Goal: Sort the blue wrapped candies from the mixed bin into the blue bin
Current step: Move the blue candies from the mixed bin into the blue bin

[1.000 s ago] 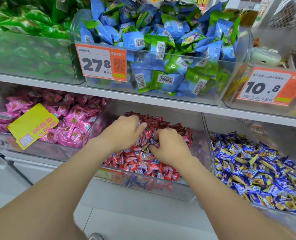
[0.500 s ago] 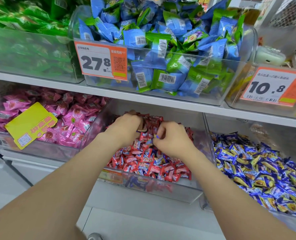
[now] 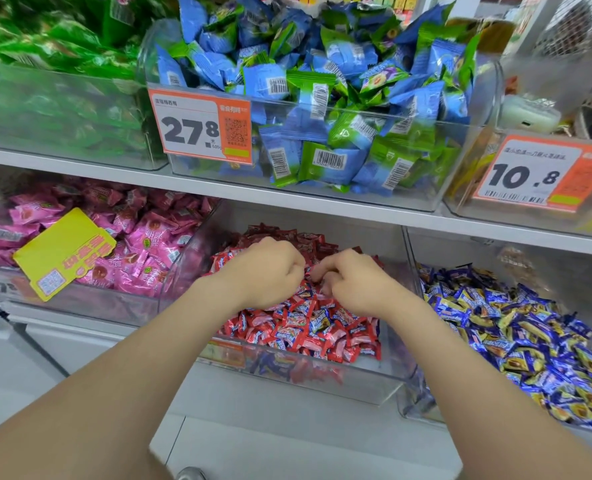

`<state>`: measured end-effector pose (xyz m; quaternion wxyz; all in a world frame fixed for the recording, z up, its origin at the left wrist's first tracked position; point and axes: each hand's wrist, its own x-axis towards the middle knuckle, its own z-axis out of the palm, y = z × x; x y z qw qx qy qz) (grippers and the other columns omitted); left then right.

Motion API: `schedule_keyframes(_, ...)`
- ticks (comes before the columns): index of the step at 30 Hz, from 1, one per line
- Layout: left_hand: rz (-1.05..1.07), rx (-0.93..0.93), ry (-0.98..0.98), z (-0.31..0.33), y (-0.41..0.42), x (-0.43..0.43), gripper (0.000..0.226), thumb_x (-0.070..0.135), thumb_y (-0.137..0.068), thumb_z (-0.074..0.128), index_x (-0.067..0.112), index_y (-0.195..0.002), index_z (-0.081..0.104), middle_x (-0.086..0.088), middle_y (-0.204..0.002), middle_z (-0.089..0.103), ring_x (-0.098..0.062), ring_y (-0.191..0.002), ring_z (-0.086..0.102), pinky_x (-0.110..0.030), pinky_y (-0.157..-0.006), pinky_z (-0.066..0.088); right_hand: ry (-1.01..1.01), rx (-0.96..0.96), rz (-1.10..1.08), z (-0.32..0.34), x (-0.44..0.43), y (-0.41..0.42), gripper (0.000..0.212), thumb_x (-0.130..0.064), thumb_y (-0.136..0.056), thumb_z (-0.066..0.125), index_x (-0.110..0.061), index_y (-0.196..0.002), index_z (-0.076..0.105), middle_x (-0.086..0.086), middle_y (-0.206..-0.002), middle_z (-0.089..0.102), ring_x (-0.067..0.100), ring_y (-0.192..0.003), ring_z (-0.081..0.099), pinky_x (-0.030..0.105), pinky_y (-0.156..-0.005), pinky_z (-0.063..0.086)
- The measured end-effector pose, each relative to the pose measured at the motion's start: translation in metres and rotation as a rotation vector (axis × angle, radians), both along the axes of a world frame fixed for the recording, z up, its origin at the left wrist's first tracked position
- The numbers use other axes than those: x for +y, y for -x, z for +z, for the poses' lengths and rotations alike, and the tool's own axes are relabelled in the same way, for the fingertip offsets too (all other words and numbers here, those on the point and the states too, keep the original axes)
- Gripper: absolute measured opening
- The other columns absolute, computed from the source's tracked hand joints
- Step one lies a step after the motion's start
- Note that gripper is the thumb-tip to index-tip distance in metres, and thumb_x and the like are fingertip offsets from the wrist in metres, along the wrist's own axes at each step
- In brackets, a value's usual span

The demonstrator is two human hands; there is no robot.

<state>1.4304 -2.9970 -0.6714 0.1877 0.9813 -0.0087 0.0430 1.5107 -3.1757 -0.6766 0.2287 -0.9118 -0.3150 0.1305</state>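
The clear mixed bin (image 3: 367, 382) on the lower shelf holds mostly red wrapped candies (image 3: 298, 330) with a few blue ones among them. Both my hands are inside it, over the middle of the pile and nearly touching. My left hand (image 3: 267, 271) is curled into a fist with its knuckles up; whatever is inside it is hidden. My right hand (image 3: 353, 282) has curled fingers that pinch a small candy at their tips, right next to my left hand. The blue bin (image 3: 413, 393), full of blue and yellow wrapped candies (image 3: 516, 334), stands directly to the right.
A bin of pink candies (image 3: 142, 244) with a yellow tag (image 3: 62, 251) sits to the left. The upper shelf (image 3: 322, 202) overhangs the bins, carrying green packets, blue-green packets and orange price tags (image 3: 201, 126). A white cabinet front lies below.
My left hand has closed into a fist and my right hand has moved left toward it, so the fingertips now nearly meet over the pile.
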Motion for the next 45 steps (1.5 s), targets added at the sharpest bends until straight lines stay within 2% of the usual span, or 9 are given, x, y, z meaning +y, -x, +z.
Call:
schedule_keyframes(3, 0.012, 0.03, -0.076, -0.004, 0.0, -0.011, 0.024, 0.04, -0.085, 0.046, 0.024, -0.068, 0.051, 0.003, -0.068, 0.057, -0.025, -0.07, 0.057, -0.036, -0.059, 0.043, 0.2, -0.145, 0.044, -0.012, 0.001, 0.0, 0.012, -0.035, -0.093, 0.066, -0.032, -0.103, 0.072, -0.002, -0.091, 0.065, 0.023, -0.088, 0.067, 0.037, -0.077, 0.057)
schedule_keyframes(5, -0.01, 0.049, -0.128, -0.007, 0.001, -0.012, 0.021, 0.049, -0.078, 0.059, 0.028, -0.083, 0.056, 0.009, -0.077, 0.06, -0.02, -0.079, 0.06, -0.033, -0.062, 0.046, 0.291, -0.175, 0.047, -0.016, 0.005, 0.003, 0.03, -0.051, -0.08, 0.076, -0.031, -0.102, 0.071, -0.001, -0.095, 0.064, 0.027, -0.095, 0.066, 0.038, -0.075, 0.055)
schedule_keyframes(10, -0.052, 0.167, -0.221, -0.009, 0.002, 0.001, 0.062, 0.073, -0.059, 0.083, 0.038, -0.105, 0.06, 0.017, -0.097, 0.059, -0.014, -0.093, 0.058, -0.037, -0.076, 0.056, 0.095, -0.2, -0.012, -0.021, 0.02, 0.009, 0.035, -0.062, -0.072, 0.084, -0.029, -0.079, 0.074, -0.009, -0.081, 0.069, 0.018, -0.08, 0.065, 0.033, -0.064, 0.05)
schedule_keyframes(16, 0.056, 0.155, -0.317, -0.004, 0.001, 0.01, 0.03, 0.054, -0.076, 0.086, 0.033, -0.095, 0.075, 0.011, -0.106, 0.063, -0.018, -0.097, 0.066, -0.035, -0.079, 0.056, 0.164, -0.125, 0.048, -0.012, 0.016, 0.005, 0.046, -0.041, -0.077, 0.091, -0.029, -0.117, 0.071, -0.007, -0.095, 0.063, 0.022, -0.1, 0.063, 0.037, -0.079, 0.055)
schedule_keyframes(21, 0.223, 0.113, -0.386, 0.003, 0.007, 0.02, 0.014, 0.038, -0.08, 0.077, 0.031, -0.086, 0.066, 0.004, -0.104, 0.064, -0.025, -0.092, 0.067, -0.036, -0.075, 0.054, 0.215, -0.185, 0.177, -0.019, 0.018, 0.011, 0.059, -0.051, -0.083, 0.084, -0.032, -0.135, 0.062, -0.003, -0.12, 0.065, 0.025, -0.115, 0.061, 0.041, -0.089, 0.055)
schedule_keyframes(28, 0.146, -0.061, -0.304, -0.001, 0.011, -0.005, 0.026, 0.047, -0.079, 0.068, 0.028, -0.093, 0.057, 0.006, -0.095, 0.058, -0.026, -0.09, 0.063, -0.034, -0.067, 0.044, 0.335, -0.342, 0.121, -0.024, 0.025, 0.013, 0.028, -0.043, -0.093, 0.072, -0.018, -0.103, 0.063, 0.007, -0.105, 0.065, 0.034, -0.094, 0.065, 0.038, -0.073, 0.049)
schedule_keyframes(33, 0.108, -0.066, -0.222, -0.012, 0.003, -0.015, 0.016, 0.039, -0.103, 0.052, 0.033, -0.103, 0.066, -0.004, -0.097, 0.067, -0.033, -0.094, 0.065, -0.038, -0.068, 0.044, 0.146, -0.064, 0.025, -0.003, 0.006, 0.004, 0.044, -0.041, -0.099, 0.062, -0.011, -0.068, 0.057, 0.006, -0.069, 0.063, 0.026, -0.063, 0.061, 0.04, -0.064, 0.056)
schedule_keyframes(39, -0.057, 0.09, -0.102, -0.014, -0.004, -0.024, 0.013, 0.037, -0.097, 0.069, 0.029, -0.105, 0.075, 0.011, -0.084, 0.063, -0.021, -0.093, 0.066, -0.037, -0.077, 0.054, -0.055, -0.128, -0.206, 0.016, -0.016, 0.009, 0.04, -0.041, -0.089, 0.06, -0.008, -0.068, 0.052, 0.006, -0.064, 0.055, 0.027, -0.061, 0.047, 0.036, -0.059, 0.049)
schedule_keyframes(45, -0.038, 0.235, -0.16, -0.029, -0.015, -0.037, 0.04, 0.043, -0.08, 0.088, 0.011, -0.098, 0.072, -0.005, -0.089, 0.068, -0.026, -0.081, 0.067, -0.043, -0.074, 0.061, 0.035, -0.131, 0.016, 0.016, -0.024, 0.013, 0.026, -0.017, -0.09, 0.053, -0.01, -0.077, 0.074, 0.003, -0.064, 0.068, 0.021, -0.065, 0.064, 0.037, -0.068, 0.058)
